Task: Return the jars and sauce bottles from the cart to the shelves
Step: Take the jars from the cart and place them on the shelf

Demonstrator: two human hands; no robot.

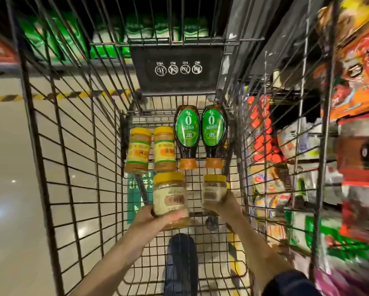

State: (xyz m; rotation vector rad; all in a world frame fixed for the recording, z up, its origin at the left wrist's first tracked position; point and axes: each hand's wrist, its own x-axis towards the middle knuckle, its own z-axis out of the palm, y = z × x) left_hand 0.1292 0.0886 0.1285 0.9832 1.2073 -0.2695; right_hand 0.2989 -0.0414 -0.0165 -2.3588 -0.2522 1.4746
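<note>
I look down into a wire shopping cart [77, 159]. My left hand [151, 221] grips a pale jar with a yellow lid [169, 195], lifted a little off the cart floor. My right hand [226, 205] holds a second pale jar with a yellow lid [214, 190]. Two orange-brown jars with yellow lids [137, 150] [164, 149] lie side by side at the far end of the cart. To their right lie two dark sauce bottles with green labels [186, 135] [213, 135], caps pointing toward me.
Shelves packed with colourful packets [354, 129] run close along the cart's right side. A black child-seat flap [177, 67] hangs at the cart's far end. Pale tiled floor [6, 167] with a yellow-black tape line lies to the left. My dark trouser leg [180, 263] shows beneath the cart.
</note>
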